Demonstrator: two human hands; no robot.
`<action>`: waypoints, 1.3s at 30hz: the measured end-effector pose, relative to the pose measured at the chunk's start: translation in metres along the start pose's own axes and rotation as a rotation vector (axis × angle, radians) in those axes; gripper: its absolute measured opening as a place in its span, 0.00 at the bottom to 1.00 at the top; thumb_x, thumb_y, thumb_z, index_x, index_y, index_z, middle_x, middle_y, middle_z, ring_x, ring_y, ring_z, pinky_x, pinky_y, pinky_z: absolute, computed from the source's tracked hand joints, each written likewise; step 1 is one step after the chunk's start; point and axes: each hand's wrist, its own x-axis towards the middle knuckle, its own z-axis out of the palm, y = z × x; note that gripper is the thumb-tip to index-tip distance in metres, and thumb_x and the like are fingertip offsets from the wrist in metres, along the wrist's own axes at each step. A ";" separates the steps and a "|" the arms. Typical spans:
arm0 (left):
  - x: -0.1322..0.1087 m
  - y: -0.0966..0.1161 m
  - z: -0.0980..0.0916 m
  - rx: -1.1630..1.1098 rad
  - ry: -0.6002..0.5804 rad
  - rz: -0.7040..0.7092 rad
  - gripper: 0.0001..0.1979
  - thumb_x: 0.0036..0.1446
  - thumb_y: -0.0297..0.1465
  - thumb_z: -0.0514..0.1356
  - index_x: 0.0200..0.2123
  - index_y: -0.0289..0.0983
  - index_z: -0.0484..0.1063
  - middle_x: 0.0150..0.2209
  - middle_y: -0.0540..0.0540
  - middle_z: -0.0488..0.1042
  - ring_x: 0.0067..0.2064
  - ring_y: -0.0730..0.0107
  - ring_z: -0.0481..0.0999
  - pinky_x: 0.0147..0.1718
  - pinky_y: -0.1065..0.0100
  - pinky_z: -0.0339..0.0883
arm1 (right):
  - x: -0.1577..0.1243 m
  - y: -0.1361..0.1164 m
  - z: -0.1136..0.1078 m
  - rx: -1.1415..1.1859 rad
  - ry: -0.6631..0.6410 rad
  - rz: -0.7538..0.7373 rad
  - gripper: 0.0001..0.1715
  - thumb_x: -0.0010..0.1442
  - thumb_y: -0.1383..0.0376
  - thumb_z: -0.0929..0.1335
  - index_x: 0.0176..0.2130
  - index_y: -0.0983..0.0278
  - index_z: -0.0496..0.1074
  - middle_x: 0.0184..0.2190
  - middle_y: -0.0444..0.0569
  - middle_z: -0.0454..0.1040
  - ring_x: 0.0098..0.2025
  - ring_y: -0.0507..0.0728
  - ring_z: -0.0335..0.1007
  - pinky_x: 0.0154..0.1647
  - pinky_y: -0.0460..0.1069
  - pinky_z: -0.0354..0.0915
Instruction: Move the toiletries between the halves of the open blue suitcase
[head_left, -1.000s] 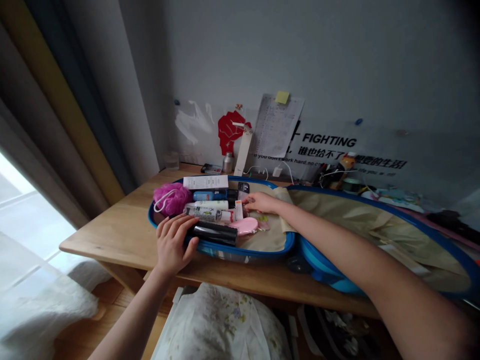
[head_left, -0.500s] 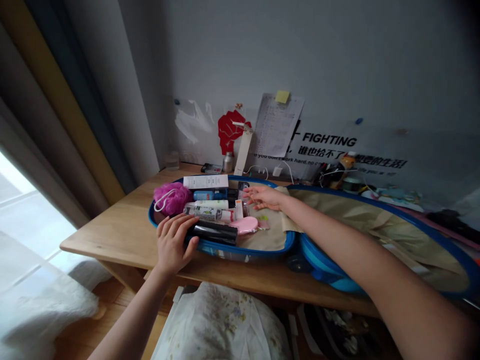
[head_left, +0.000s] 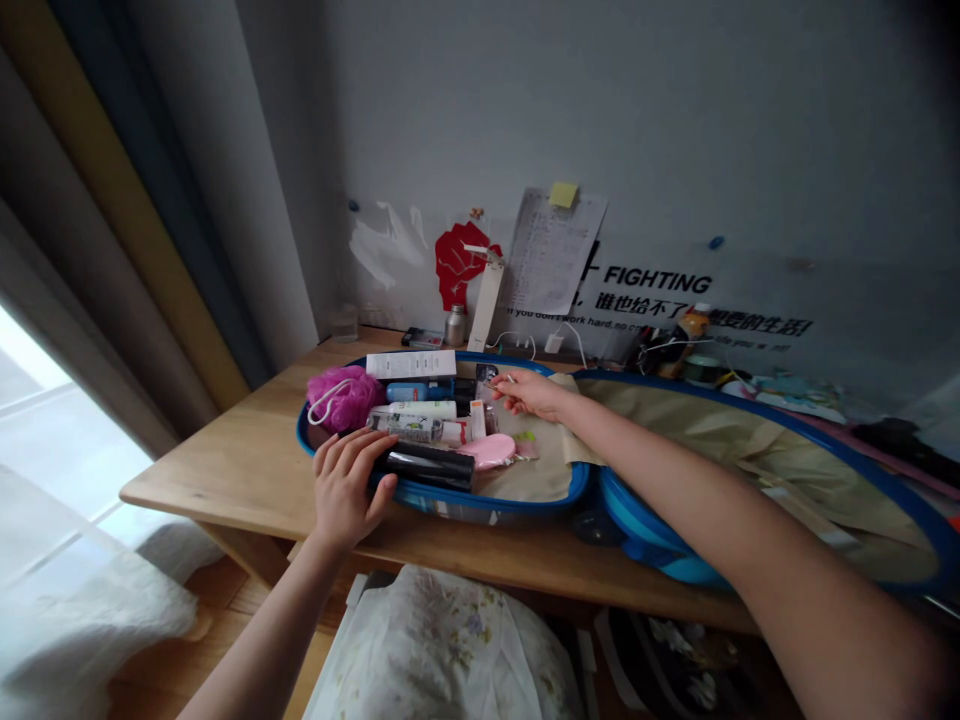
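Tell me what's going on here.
A person is bent over an open blue suitcase on a wooden desk, both hands at its packed half. The left hand rests against a black tube at the near rim. The right hand hovers at the far side, fingertips close together; whether they hold something small is hard to tell. Packed inside are a pink bath sponge, a white box, toiletry tubes and a pink hairbrush.
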 end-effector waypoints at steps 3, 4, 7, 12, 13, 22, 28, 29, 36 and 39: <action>0.000 0.001 0.000 -0.001 -0.003 -0.014 0.19 0.67 0.40 0.51 0.54 0.42 0.74 0.49 0.42 0.80 0.53 0.55 0.75 0.57 0.54 0.57 | -0.002 -0.002 0.002 -0.037 0.073 0.011 0.08 0.67 0.61 0.68 0.37 0.63 0.66 0.22 0.37 0.65 0.17 0.42 0.49 0.15 0.38 0.49; 0.000 0.001 0.000 -0.001 -0.002 -0.017 0.19 0.67 0.40 0.51 0.53 0.42 0.74 0.49 0.42 0.80 0.53 0.55 0.75 0.57 0.54 0.57 | -0.002 -0.002 0.003 -0.053 0.086 0.017 0.11 0.66 0.60 0.69 0.36 0.63 0.66 0.20 0.36 0.62 0.16 0.42 0.46 0.15 0.38 0.46; 0.001 0.001 0.000 0.000 0.003 -0.013 0.19 0.67 0.40 0.51 0.53 0.42 0.74 0.48 0.42 0.80 0.53 0.55 0.75 0.57 0.55 0.57 | -0.004 -0.004 0.004 -0.109 0.108 0.037 0.15 0.63 0.56 0.72 0.34 0.63 0.66 0.17 0.32 0.53 0.16 0.42 0.41 0.16 0.39 0.40; 0.002 0.001 -0.001 0.014 0.008 0.006 0.18 0.68 0.39 0.50 0.53 0.41 0.73 0.48 0.41 0.80 0.53 0.55 0.75 0.57 0.54 0.57 | -0.005 -0.004 0.006 -0.224 0.110 0.078 0.14 0.60 0.57 0.74 0.34 0.63 0.69 0.16 0.32 0.52 0.17 0.42 0.42 0.17 0.40 0.40; 0.002 0.001 -0.001 0.014 0.008 0.008 0.18 0.68 0.39 0.50 0.52 0.41 0.73 0.48 0.41 0.80 0.53 0.55 0.75 0.56 0.54 0.57 | -0.005 -0.004 0.006 -0.250 0.111 0.084 0.14 0.59 0.58 0.74 0.34 0.63 0.69 0.16 0.33 0.53 0.17 0.42 0.42 0.17 0.40 0.41; 0.001 0.001 -0.001 0.013 0.003 0.021 0.18 0.67 0.39 0.50 0.53 0.40 0.73 0.48 0.41 0.80 0.53 0.54 0.75 0.57 0.54 0.57 | -0.007 -0.002 0.008 -0.497 0.089 0.114 0.18 0.57 0.55 0.75 0.27 0.64 0.70 0.19 0.40 0.68 0.14 0.42 0.47 0.14 0.44 0.41; 0.002 0.001 -0.001 0.019 0.010 0.023 0.18 0.68 0.40 0.50 0.52 0.40 0.73 0.48 0.41 0.80 0.52 0.55 0.75 0.56 0.55 0.57 | -0.011 -0.005 0.012 -0.567 0.046 0.123 0.13 0.61 0.59 0.72 0.30 0.64 0.71 0.22 0.41 0.72 0.15 0.43 0.50 0.14 0.43 0.45; 0.003 0.001 -0.001 0.022 0.013 0.027 0.18 0.68 0.40 0.50 0.52 0.40 0.73 0.48 0.41 0.80 0.52 0.55 0.76 0.56 0.55 0.57 | -0.012 -0.005 0.013 -0.567 0.033 0.128 0.11 0.62 0.60 0.71 0.32 0.64 0.72 0.23 0.41 0.73 0.15 0.43 0.50 0.15 0.43 0.45; 0.002 0.002 -0.001 0.019 0.009 0.005 0.18 0.68 0.40 0.50 0.52 0.40 0.74 0.48 0.41 0.80 0.53 0.56 0.75 0.57 0.55 0.57 | -0.012 -0.006 0.014 -0.514 0.034 0.165 0.10 0.66 0.59 0.67 0.43 0.64 0.74 0.22 0.40 0.70 0.16 0.43 0.48 0.16 0.42 0.45; 0.001 0.000 0.000 0.015 0.007 0.006 0.19 0.68 0.40 0.50 0.52 0.40 0.74 0.48 0.41 0.80 0.53 0.55 0.76 0.57 0.55 0.57 | -0.009 -0.008 0.014 -0.462 0.106 0.171 0.16 0.69 0.56 0.64 0.46 0.64 0.74 0.18 0.37 0.60 0.16 0.44 0.44 0.16 0.42 0.43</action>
